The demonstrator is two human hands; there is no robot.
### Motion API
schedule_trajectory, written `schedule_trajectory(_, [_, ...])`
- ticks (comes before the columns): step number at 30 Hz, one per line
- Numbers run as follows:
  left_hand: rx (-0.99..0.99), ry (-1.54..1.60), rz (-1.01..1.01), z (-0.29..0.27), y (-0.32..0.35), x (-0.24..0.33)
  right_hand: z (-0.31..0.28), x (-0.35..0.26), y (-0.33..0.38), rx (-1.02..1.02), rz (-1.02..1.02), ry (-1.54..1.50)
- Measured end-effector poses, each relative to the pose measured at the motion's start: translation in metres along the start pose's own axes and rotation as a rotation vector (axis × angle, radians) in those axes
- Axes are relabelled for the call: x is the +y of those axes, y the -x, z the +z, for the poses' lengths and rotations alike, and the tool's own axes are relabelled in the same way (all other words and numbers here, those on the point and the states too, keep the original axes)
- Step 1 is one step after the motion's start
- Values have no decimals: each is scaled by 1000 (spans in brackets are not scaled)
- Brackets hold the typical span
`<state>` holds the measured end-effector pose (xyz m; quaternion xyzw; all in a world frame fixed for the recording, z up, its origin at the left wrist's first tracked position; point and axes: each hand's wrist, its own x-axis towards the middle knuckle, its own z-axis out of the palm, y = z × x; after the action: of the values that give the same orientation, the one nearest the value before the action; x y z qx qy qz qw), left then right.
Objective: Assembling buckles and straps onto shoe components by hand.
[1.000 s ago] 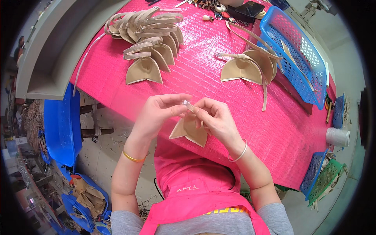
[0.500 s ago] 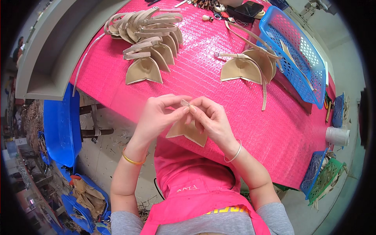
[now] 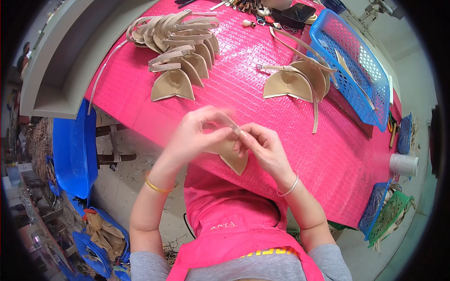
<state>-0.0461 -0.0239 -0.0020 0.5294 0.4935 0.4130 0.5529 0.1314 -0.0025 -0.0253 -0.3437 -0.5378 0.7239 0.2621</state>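
Between my hands, over the near edge of the pink table, is a beige sandal heel piece (image 3: 235,161) with a curved, pointed lower edge. My right hand (image 3: 263,146) pinches the thin strap at its top. The fingers of my left hand (image 3: 197,133), blurred by motion, close on the same strap from the other side. Fingers hide most of the strap and the upper part of the piece. Beyond my left hand stands a row of strapped beige heel pieces (image 3: 172,85). A smaller group of heel pieces (image 3: 288,85) lies beyond my right hand.
A blue perforated basket (image 3: 385,100) sits tilted at the table's right, with straps inside. Tools and a black case (image 3: 300,13) lie at the far edge. A grey shelf (image 3: 54,105) and a blue bin (image 3: 72,159) flank the left. A white roll (image 3: 404,165) is at the right.
Both hands have shifted slightly right, and my left hand has turned over the strap and blurred. The heel piece has tilted, with its left part now hidden behind my left hand.
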Motion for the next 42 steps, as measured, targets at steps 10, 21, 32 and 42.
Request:
schedule_trajectory(10, [217,573,-52,58,15,-21,-2,-26,26,268,-451,670])
schedule_trajectory(21, [-38,1011,-160,79,4,-13,-34,-45,25,139,-563,747])
schedule_trajectory(32, [234,793,-122,95,0,-8,-44,-14,42,176,-945,1088])
schedule_trajectory(42, [261,818,-118,91,3,-8,-40,-15,42,168,-958,1033])
